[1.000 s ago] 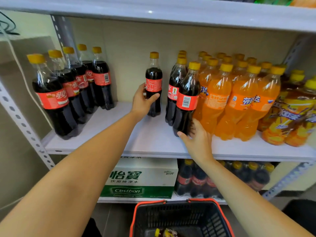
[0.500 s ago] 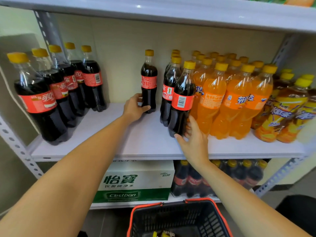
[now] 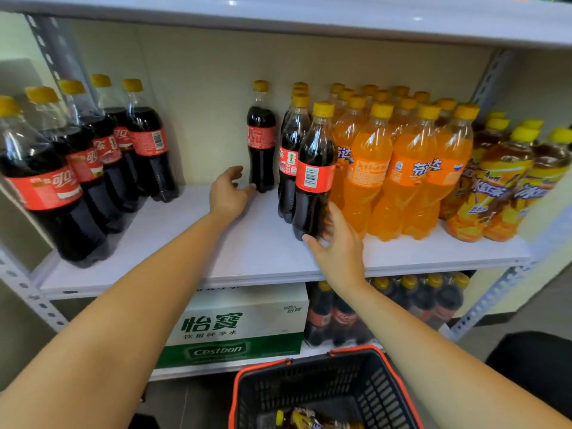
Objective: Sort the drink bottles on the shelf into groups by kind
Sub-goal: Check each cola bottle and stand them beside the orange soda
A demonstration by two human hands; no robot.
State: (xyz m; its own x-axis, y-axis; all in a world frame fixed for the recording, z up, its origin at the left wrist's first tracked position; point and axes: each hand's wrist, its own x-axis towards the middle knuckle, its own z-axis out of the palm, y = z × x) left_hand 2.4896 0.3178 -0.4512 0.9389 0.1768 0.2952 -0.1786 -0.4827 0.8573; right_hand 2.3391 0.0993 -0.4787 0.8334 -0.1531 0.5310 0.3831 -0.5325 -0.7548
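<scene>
Middle shelf (image 3: 185, 252), white board, contents from left to right.

1. Large cola bottles (image 3: 93, 156), red labels, yellow caps: five, in a file that runs from the front left corner back to the wall.
2. Left hand (image 3: 227, 193): resting on the board in the bare stretch, fingers loose and spread, holding nothing. The thumb tip is at the foot of item 3.
3. Lone small cola bottle (image 3: 261, 144): one, upright against the back wall, apart from the file to its right.
4. Small cola bottles in a file: four caps showing. The front cola bottle (image 3: 314, 178) stands near the shelf edge, barcode outward.
5. Right hand (image 3: 337, 246): thumb and fingers curled round the base of the front cola bottle, gripping it.
6. Orange soda bottles (image 3: 371, 168): three in the front row with several rows packed behind. Full count cannot be told.
7. Iced tea bottles (image 3: 492, 193), yellow labels: at least five caps, the group cut by the frame edge.

Lower shelf: one green-and-white water carton (image 3: 241, 329), and beside it a cluster of cola bottles (image 3: 322, 317).

Below: one black basket (image 3: 309, 385) with a red rim, a yellow-capped bottle inside.
</scene>
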